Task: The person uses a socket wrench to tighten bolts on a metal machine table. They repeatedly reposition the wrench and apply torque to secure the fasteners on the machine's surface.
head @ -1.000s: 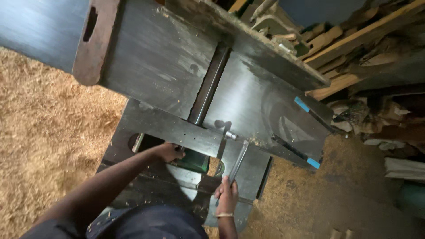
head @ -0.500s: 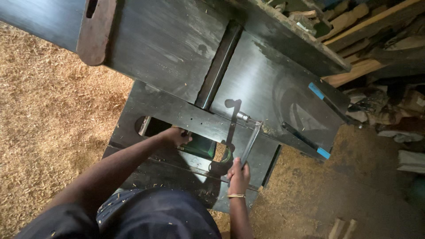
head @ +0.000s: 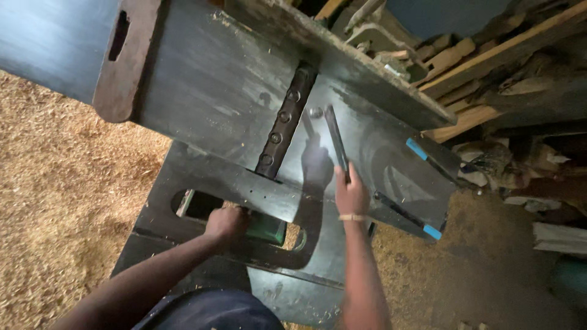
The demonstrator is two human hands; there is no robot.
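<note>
Up goes my right hand (head: 351,194): half a second ago it was low by the near edge of the machine, and now it has lifted the long dark metal wrench (head: 336,142) onto the table, its far end close to the row of bolt heads. My fingers (head: 347,183) are wrapped tight round the near end of that wrench, fully closed on it, with the shaft pointing away from me and a thin band on my wrist. Its shadow falls across the metal just to the left.

My left hand (head: 226,223) has barely shifted; it is curled shut on the near edge of the black steel planer table (head: 208,98), beside the green part (head: 267,228) showing through the cut-out in the lower plate. What exactly the fingers grip under there I cannot tell.

Just left of the wrench tip runs the dark slotted cutter strip with round bolt heads (head: 283,122), so the tool now sits within reach of those bolts, I reckon. Further right lie blue-tipped rods (head: 419,150), stacked timber offcuts (head: 465,67) beyond, and pale sawdust (head: 55,183) covers the floor on the left.
</note>
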